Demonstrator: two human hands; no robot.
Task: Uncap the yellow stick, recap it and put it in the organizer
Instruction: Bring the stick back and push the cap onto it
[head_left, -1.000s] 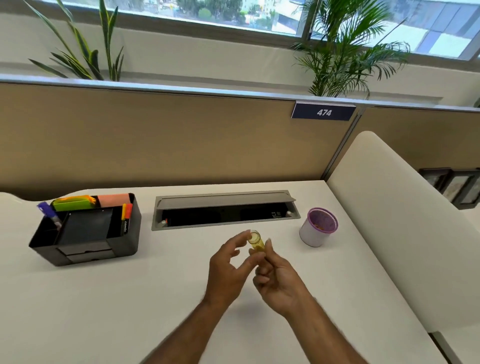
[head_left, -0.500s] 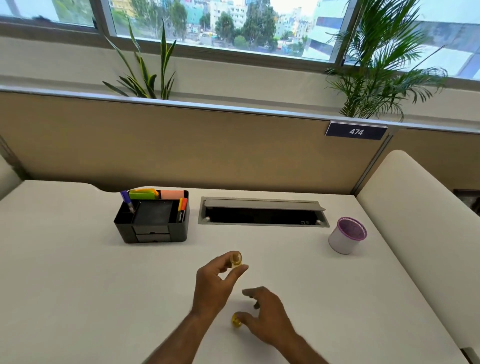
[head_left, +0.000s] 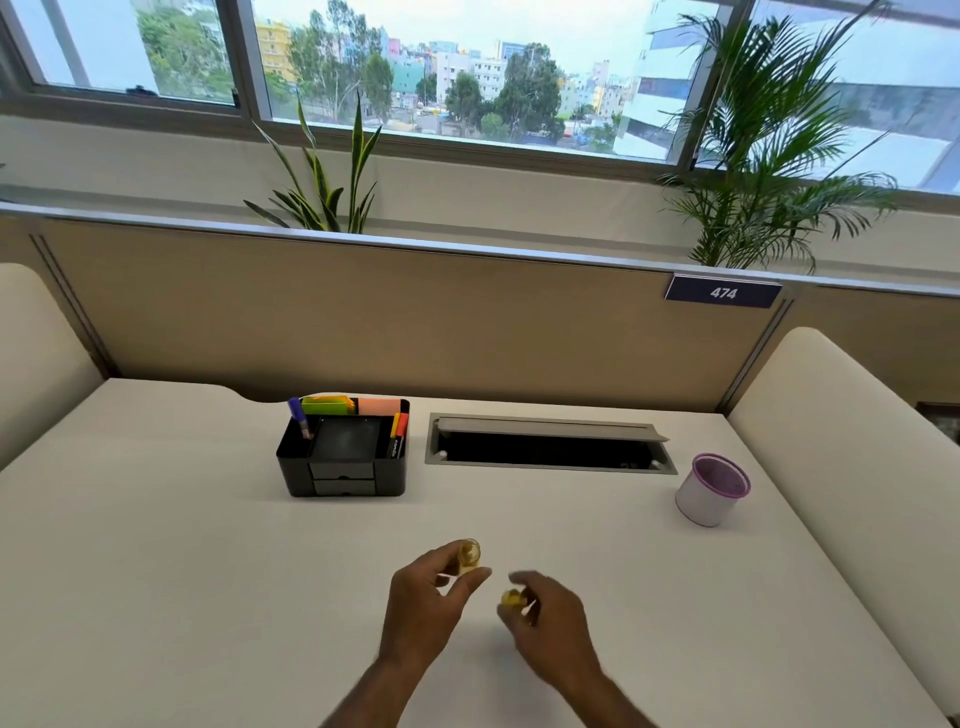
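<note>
My left hand (head_left: 426, 603) pinches the yellow stick (head_left: 467, 556) between thumb and fingers, its open end facing up and away from me. My right hand (head_left: 550, 613) holds the small yellow cap (head_left: 513, 599) in its fingertips, a short gap to the right of the stick and slightly lower. Both hands hover over the white desk (head_left: 208, 571). The black organizer (head_left: 343, 457) stands farther back and to the left, holding a purple pen, orange and yellow markers and coloured sticky pads.
A grey cable hatch (head_left: 550, 444) lies open in the desk behind my hands. A white cup with a purple rim (head_left: 711, 491) stands at the right. Cream dividers flank the desk, and a tan partition runs along the back.
The cap came off the stick a second ago. My right hand dropped toward the desk with the cap and has now lifted it back up near the stick. My head tilted up.
</note>
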